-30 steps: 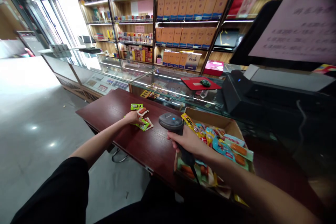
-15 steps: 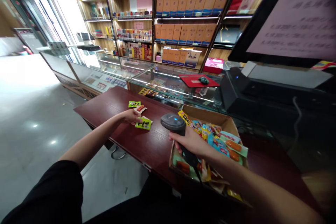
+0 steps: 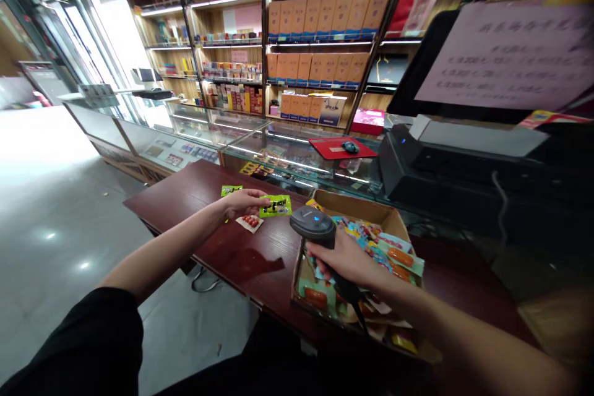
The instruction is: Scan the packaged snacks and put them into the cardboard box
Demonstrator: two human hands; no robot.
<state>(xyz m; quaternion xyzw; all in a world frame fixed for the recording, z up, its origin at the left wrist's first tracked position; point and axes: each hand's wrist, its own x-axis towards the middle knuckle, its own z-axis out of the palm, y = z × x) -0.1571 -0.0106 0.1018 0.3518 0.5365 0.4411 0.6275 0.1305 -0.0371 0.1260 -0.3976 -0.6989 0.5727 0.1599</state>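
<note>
My left hand (image 3: pixel 245 201) pinches the edge of a green snack packet (image 3: pixel 277 205), lifted a little above the dark red table (image 3: pixel 232 253). Below it lies a small packet with red sausage-like pieces (image 3: pixel 250 222). Another green packet (image 3: pixel 231 189) rests behind my left wrist, partly covered. My right hand (image 3: pixel 346 253) grips a black barcode scanner (image 3: pixel 313 223) by its handle, its head pointing left toward the green packet. Under the scanner and my right forearm stands a cardboard box (image 3: pixel 401 223) full of packaged snacks, some hidden by my arm.
Behind the table runs a glass display counter (image 3: pixel 260 145) with a red mouse pad (image 3: pixel 325 148) and a mouse (image 3: pixel 349 147). A monitor with a paper sheet (image 3: pixel 496 55) stands at the right on a black base (image 3: pixel 440 167). Shelves of orange boxes (image 3: pixel 320 15) line the back wall.
My left hand has moved right and up with the green packet, bringing it closer to the scanner. The red sausage-like packet now lies uncovered on the table. The view has shifted slightly.
</note>
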